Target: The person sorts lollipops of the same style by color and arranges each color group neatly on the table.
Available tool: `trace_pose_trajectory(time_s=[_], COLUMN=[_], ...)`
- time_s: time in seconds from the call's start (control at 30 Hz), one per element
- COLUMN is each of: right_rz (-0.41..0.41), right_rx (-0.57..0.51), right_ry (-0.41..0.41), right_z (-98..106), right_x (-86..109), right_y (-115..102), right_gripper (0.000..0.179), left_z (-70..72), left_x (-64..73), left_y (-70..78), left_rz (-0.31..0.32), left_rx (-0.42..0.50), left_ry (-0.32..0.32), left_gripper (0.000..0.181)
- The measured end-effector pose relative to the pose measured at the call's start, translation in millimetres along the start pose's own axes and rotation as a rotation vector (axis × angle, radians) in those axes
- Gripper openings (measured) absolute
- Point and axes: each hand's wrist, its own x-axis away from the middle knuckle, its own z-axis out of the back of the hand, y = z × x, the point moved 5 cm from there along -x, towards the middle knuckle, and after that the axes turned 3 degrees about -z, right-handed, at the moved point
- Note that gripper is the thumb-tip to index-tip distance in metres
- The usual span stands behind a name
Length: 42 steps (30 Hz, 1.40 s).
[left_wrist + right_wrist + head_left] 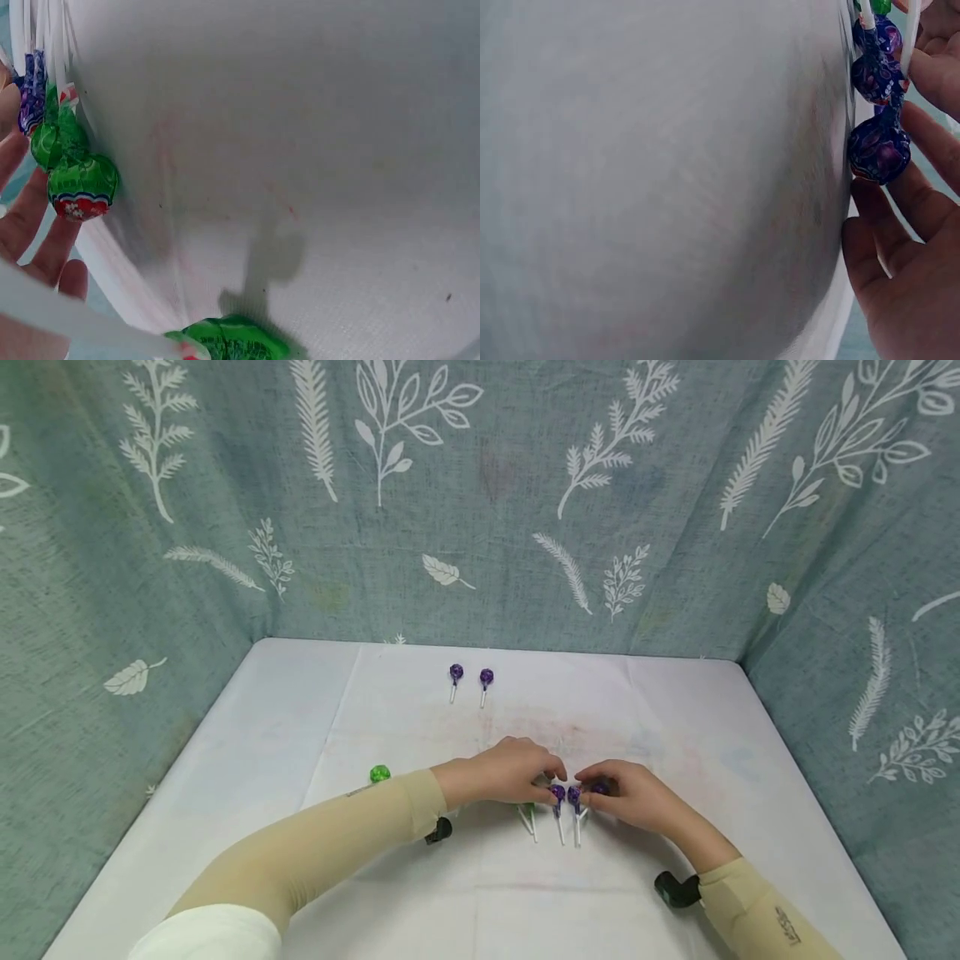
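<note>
In the head view my left hand (pixel 517 771) reaches to the middle of the table, its thumb and index fingertips around the head of a purple-wrapped lollipop (pixel 557 793). Facing it, my right hand (pixel 630 792) pinches another purple lollipop (pixel 574 797), and one more purple lollipop (pixel 600 787) lies partly hidden under its fingers. Green lollipops (pixel 82 186) hang over the left fingers in the left wrist view; in the head view my hand mostly covers them, with white sticks showing. Purple lollipops (pixel 880 154) sit against the right fingers in the right wrist view.
Two purple lollipops, one at the left (pixel 456 672) and one at the right (pixel 487 677), lie toward the table's back. A green lollipop (pixel 379 773) lies beside my left forearm. Patterned curtains (pixel 480 527) enclose the white table (pixel 420 902).
</note>
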Motion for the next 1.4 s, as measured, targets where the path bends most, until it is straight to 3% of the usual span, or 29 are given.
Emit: trace_pose_trajectory(time_s=[0.37,0.77,1.13,1.4], right_rz=[0.028,0.071,0.076,0.080], right_rx=[0.084,0.110,0.131,0.124], right_ry=[-0.022,-0.024,-0.020,-0.008], right_z=[-1,-3,-1,-1], right_x=[-4.3,-6.5,-9.4,-9.5], right_y=[-8,-9,-10,-11], right_gripper=[0.031,0.022,0.018,0.019], left_z=[-9.6,-11.1,3.4,19.6], left_x=[-7.5,-9.8,-8.5,-9.6], left_y=[-0.5,-0.3,0.7,-9.3], left_rz=[0.027,0.019,0.027,0.025], left_rx=[-0.064,-0.058,-0.033,0.001], left_ry=[-0.020,-0.003,-0.008,0.005], left_gripper=[0.032,0.025,0.025,0.025])
